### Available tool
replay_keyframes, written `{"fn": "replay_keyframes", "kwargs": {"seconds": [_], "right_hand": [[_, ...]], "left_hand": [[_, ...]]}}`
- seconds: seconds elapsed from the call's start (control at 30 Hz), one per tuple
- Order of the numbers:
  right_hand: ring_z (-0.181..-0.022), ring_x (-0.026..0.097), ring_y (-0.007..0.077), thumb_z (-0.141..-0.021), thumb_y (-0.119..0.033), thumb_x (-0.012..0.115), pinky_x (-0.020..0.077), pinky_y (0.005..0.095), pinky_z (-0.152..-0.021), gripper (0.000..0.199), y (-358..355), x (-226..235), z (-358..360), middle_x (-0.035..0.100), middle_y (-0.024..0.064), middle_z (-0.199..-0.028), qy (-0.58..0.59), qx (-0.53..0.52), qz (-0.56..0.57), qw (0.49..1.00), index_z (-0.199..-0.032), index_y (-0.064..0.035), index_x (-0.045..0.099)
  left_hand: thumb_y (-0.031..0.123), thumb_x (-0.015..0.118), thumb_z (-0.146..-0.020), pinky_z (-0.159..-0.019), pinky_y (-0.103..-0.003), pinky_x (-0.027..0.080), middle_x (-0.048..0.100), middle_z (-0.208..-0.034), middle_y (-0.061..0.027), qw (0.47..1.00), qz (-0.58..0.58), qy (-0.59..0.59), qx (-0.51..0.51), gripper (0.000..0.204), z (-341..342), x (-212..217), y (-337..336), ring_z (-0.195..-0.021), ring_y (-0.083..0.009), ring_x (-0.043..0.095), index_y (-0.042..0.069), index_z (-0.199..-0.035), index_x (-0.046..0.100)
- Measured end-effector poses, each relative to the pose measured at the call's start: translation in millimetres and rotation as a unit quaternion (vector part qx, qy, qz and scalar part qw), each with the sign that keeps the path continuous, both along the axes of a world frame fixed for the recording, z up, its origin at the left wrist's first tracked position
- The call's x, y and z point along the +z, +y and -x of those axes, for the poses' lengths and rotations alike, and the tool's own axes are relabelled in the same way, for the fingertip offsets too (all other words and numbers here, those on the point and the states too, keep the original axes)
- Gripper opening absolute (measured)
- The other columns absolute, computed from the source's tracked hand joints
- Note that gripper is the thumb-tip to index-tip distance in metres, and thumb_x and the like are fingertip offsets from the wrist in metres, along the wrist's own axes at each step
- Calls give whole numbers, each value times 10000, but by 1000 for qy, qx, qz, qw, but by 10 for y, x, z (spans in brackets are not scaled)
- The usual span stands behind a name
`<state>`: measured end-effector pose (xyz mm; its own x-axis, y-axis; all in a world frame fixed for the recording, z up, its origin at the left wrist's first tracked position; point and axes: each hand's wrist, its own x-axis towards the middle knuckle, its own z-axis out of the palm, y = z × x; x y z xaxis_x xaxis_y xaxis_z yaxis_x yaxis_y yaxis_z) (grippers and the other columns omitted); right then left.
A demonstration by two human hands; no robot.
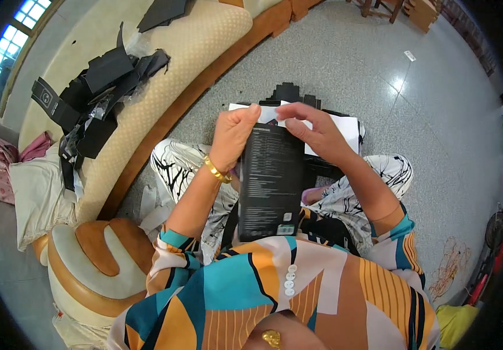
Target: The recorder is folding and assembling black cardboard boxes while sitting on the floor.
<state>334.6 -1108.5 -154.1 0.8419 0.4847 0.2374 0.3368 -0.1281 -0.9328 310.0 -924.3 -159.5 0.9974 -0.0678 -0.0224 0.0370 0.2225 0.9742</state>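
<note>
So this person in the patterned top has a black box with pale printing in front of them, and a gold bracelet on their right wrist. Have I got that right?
Not quite: the head view shows the gold bracelet on the left wrist, not the right. The patterned top and the black box are as you said.

There are two hands (231, 137) (321, 135), one printed black box (273, 175), one gold bracelet (215, 171), four white buttons (289, 284), one pendant (271, 337) and apparently at least three black cartons (108, 73).
</note>
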Motion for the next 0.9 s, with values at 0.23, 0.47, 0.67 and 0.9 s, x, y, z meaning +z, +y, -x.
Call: {"fn": "replay_keyframes", "kwargs": {"seconds": [0.23, 0.47, 0.67, 0.9], "right_hand": [[-670, 498, 126, -767, -261, 590, 401, 275, -644, 261, 30, -113, 27, 535, 38, -669, 100, 121, 53, 986, -836, -11, 558], [-819, 503, 114, -719, -192, 602, 402, 266, -753, 275, -24, 96, 12, 568, 21, -862, 121, 148, 87, 978, -900, 13, 574], [-875, 521, 118, -683, -260, 643, 389, 276, -808, 399, -68, 304, 17, 596, 28, -922, 182, 155, 146, 960, -975, 6, 584], [-863, 515, 79, -680, -352, 695, 366, 235, -797, 463, 187, 263, 176, 603, -21, -911, 244, 169, 122, 947, -978, -13, 591]], "left_hand": [[341, 443, -894, -482, -196, 329, 486, -579, 41, 993, -95, -63, 5, 415, 39, -173, 32, -549, -27, 402, 18, -650, 533], [214, 469, -827, -517, -365, 401, 525, -652, -170, 895, -366, -250, 40, 231, 47, -113, -94, -558, -288, 519, 26, -720, 552], [303, 440, -810, -578, -388, 441, 589, -673, -132, 905, -354, -227, 70, 302, 105, -15, -339, -638, -303, 575, 89, -711, 628], [415, 451, -784, -565, -401, 438, 564, -593, -159, 930, -321, -153, 97, 425, 292, -28, -132, -579, -334, 557, 79, -591, 625]]}}
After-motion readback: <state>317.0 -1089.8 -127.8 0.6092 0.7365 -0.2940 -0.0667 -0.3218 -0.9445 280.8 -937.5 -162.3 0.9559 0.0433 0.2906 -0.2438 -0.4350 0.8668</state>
